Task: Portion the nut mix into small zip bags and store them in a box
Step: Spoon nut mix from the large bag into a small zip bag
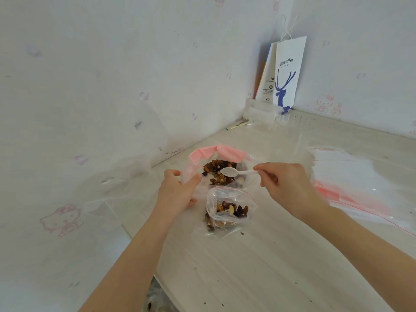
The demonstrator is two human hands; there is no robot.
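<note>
Gripping the big bag [229, 153], my left fingers [194, 180] hold it open; right fingers [261, 168] pinch the spoon [229, 172] (empty) over the mix [216, 167].

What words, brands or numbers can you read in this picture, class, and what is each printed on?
"luckin coffee": on the white paper bag with the blue deer, leaning in the wall corner.
Tiny line under that brand name: too small to read.
Small print on the second bag behind it: too small to read.
</note>
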